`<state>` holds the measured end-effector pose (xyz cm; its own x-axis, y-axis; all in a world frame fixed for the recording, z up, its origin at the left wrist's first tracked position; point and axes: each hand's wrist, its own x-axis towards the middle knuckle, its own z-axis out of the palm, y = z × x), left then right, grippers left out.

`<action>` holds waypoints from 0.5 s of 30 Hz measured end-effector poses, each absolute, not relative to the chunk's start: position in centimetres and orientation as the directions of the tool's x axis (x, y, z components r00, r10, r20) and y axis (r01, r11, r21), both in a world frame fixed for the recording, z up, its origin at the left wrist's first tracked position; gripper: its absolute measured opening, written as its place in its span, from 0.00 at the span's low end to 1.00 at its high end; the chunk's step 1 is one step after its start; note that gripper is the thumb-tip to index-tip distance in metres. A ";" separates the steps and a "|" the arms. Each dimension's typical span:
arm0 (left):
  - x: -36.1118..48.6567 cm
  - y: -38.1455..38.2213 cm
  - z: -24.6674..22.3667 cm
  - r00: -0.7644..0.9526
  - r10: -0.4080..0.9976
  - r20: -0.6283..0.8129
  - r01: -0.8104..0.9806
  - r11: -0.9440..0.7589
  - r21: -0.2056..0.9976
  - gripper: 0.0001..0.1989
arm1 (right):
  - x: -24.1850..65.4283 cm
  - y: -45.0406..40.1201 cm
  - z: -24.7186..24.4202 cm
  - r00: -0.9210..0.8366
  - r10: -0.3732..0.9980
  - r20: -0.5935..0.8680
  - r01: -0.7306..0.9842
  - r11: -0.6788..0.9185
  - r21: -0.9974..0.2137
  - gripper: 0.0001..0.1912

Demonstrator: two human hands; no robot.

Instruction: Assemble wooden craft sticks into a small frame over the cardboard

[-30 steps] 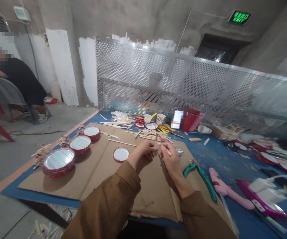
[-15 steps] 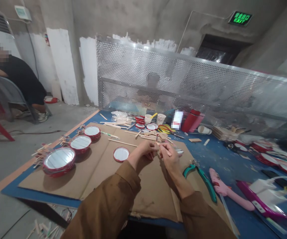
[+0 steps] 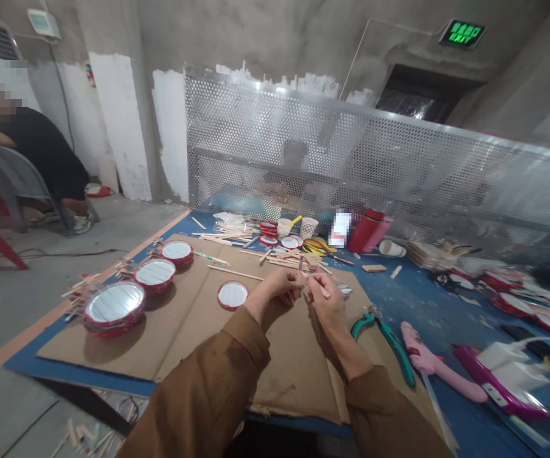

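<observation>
My left hand (image 3: 281, 286) and my right hand (image 3: 325, 298) meet above a brown cardboard sheet (image 3: 193, 331). Both have their fingers pinched close together, fingertips nearly touching. Whatever lies between them is too small and hidden to make out. Just beyond the fingers is a loose pile of flat wooden sticks (image 3: 289, 257). Left of my left hand, a red-rimmed round disc with a pale top (image 3: 233, 295) lies flat on the cardboard. Farther left, a row of red-rimmed round pieces with shiny pale tops (image 3: 115, 304) has sticks protruding at the table's edge.
Teal-handled pliers (image 3: 387, 346), a pink glue gun (image 3: 437, 369) and a purple power strip (image 3: 504, 388) lie to the right. Paper cups (image 3: 309, 228), yellow-handled scissors (image 3: 320, 247) and a red bottle (image 3: 365, 231) stand or lie before a perforated metal screen (image 3: 265, 127). A person (image 3: 41, 143) sits at left.
Both hands stay in almost the same place, with only a slight shift of the right fingers. The objects on the table have not moved.
</observation>
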<state>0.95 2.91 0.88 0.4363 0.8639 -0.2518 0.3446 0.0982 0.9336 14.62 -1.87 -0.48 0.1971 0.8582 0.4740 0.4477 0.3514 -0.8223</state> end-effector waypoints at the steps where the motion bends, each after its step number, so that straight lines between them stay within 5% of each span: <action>1: 1.0 2.9 0.9 0.436 0.864 -0.252 0.348 0.097 0.932 0.10 | 14.6 -1.9 -0.5 0.195 0.861 0.469 0.444 0.349 -0.825 0.19; 15: 1.0 3.5 0.2 0.470 0.846 -0.251 0.298 0.116 0.948 0.14 | 14.8 -1.4 -1.2 0.149 0.856 0.495 0.459 0.383 -0.802 0.20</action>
